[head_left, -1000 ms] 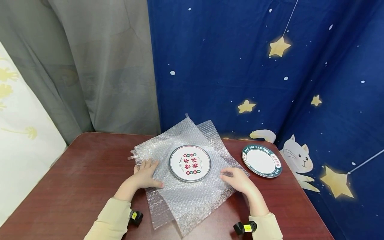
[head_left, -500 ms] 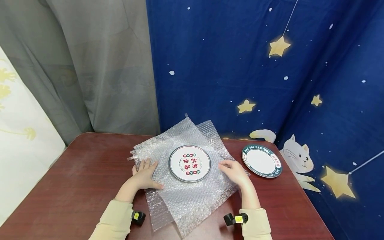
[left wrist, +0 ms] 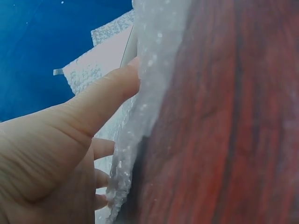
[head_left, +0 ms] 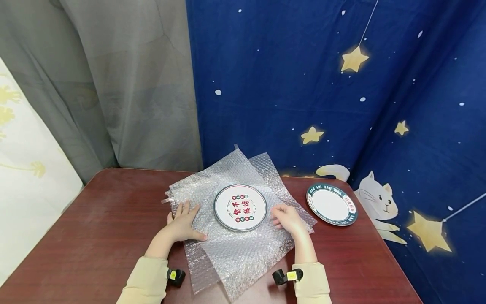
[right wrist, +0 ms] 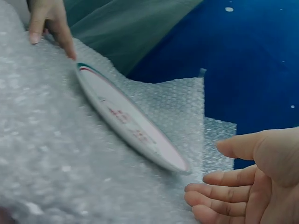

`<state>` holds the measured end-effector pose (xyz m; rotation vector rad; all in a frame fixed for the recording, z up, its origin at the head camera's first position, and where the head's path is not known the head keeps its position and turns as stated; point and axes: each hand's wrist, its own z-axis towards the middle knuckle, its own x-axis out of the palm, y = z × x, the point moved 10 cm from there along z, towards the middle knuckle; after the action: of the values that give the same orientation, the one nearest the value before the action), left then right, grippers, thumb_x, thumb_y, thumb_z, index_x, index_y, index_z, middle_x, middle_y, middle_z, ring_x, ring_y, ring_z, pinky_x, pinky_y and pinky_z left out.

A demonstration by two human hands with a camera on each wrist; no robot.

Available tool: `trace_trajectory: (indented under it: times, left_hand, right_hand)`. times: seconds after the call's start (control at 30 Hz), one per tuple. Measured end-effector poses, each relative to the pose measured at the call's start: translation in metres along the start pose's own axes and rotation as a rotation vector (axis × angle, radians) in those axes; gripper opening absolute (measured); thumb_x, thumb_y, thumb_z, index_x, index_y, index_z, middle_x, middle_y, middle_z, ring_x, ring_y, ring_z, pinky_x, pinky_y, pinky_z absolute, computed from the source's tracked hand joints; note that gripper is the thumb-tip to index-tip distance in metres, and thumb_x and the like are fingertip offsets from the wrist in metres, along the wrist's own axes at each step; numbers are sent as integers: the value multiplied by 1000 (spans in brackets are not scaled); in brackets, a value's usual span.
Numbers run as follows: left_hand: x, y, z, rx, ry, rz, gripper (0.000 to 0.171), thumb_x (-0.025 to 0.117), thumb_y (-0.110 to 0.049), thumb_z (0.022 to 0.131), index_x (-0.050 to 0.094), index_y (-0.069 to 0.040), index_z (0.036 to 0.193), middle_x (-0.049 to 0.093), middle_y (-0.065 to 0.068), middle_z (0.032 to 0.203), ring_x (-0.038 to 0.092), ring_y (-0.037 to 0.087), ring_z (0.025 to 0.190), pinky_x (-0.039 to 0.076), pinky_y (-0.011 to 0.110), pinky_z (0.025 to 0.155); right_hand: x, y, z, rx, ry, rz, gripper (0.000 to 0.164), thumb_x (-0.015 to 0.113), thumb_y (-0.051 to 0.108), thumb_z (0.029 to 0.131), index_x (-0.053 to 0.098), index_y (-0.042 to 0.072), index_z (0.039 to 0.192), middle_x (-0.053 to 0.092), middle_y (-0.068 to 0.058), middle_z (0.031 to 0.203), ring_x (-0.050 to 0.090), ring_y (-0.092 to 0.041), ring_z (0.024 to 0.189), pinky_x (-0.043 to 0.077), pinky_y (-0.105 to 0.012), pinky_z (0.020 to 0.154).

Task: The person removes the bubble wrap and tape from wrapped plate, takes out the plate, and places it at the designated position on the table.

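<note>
A round white plate [head_left: 243, 207] with red characters and a dark rim lies on bubble wrap [head_left: 243, 266] spread in overlapping sheets. My left hand [head_left: 182, 223] rests on the wrap's left part with its fingers spread, left of the plate. In the left wrist view, the thumb [left wrist: 105, 95] lies along the wrap's edge. Just beside the plate's right edge is my right hand [head_left: 287, 218], over the wrap. The right wrist view shows that hand's fingers [right wrist: 219, 191] loosely extended with nothing between them and the thumb, apart from the plate.
A second plate [head_left: 331, 204], white with a green patterned rim, lies toward the table's back right corner. The reddish-brown table [head_left: 95, 236] extends to both sides. A grey curtain [head_left: 144, 84] and a blue starry curtain [head_left: 273, 84] hang behind it.
My right hand has moved left over the bubble wrap, closer to the plate's right edge. The left hand and both plates have stayed in place.
</note>
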<state>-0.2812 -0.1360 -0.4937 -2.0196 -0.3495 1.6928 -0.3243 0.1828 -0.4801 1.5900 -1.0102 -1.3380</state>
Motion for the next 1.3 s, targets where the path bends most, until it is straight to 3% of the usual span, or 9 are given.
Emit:
trace_trajectory:
  times: [0.23, 0.4, 0.7, 0.8, 1.07, 1.3]
  left_hand:
    - [3, 4, -2, 3, -3, -18, 115, 82, -54, 66, 26, 0, 150, 2, 33, 153, -7, 49, 139, -2, 72, 100]
    - [5, 5, -3, 6, 4, -36, 115, 82, -53, 66, 25, -1, 151, 0, 33, 153, -9, 49, 139, -4, 72, 100]
    - [5, 8, 0, 15, -4, -29, 116, 81, -55, 67, 23, -1, 151, -2, 32, 153, -11, 48, 139, -5, 72, 99]
    - [5, 8, 0, 17, -2, -30, 116, 81, -55, 67, 23, -1, 151, -3, 32, 153, -11, 48, 139, -6, 71, 99]
    - [5, 9, 0, 30, 1, -48, 117, 81, -56, 67, 21, -2, 152, -6, 31, 154, -13, 47, 139, -8, 70, 100]
    - [6, 9, -1, 31, 2, -54, 116, 80, -56, 67, 21, -3, 152, -6, 30, 154, -13, 47, 139, -9, 69, 101]
  right_hand:
    - [20, -9, 1, 5, 68, 20, 30, 57, 15, 96, 60, -9, 114, 64, -17, 80, 64, -22, 59, 55, -33, 54]
    - [32, -15, 2, 47, 97, 121, 34, 55, 11, 97, 50, -13, 121, 64, -19, 75, 62, -18, 52, 53, -30, 49]
    - [48, -18, 2, 102, 138, 238, 23, 50, 8, 98, 51, -10, 112, 65, -14, 71, 59, -11, 49, 49, -21, 45]
    - [51, -23, 3, 113, 158, 248, 22, 49, 8, 99, 50, -10, 112, 67, -12, 71, 59, -9, 48, 46, -19, 42]
    - [56, -23, -1, 121, 224, 304, 37, 47, 6, 99, 39, -11, 131, 69, -19, 77, 57, -7, 46, 43, -19, 39]
    - [56, -24, -1, 132, 221, 319, 33, 49, 3, 97, 44, -9, 127, 69, -19, 76, 48, -5, 42, 39, -18, 38]
